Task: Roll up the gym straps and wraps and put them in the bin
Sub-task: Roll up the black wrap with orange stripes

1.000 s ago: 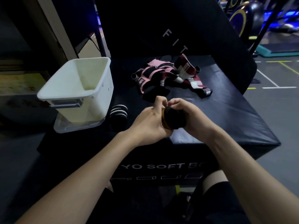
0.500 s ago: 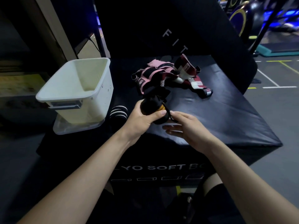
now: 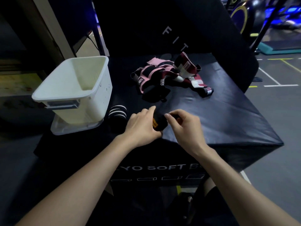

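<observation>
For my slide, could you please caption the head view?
Both hands hold a rolled black wrap with orange lettering beside the white plastic bin.

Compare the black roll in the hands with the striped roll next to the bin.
The black roll with orange marks is gripped by the left hand and pinched at its top by the right hand; the striped roll lies untouched on the soft box beside the white bin. One shows orange marks, the other white stripes. Both are rolled, mostly black, and outside the bin.
</observation>
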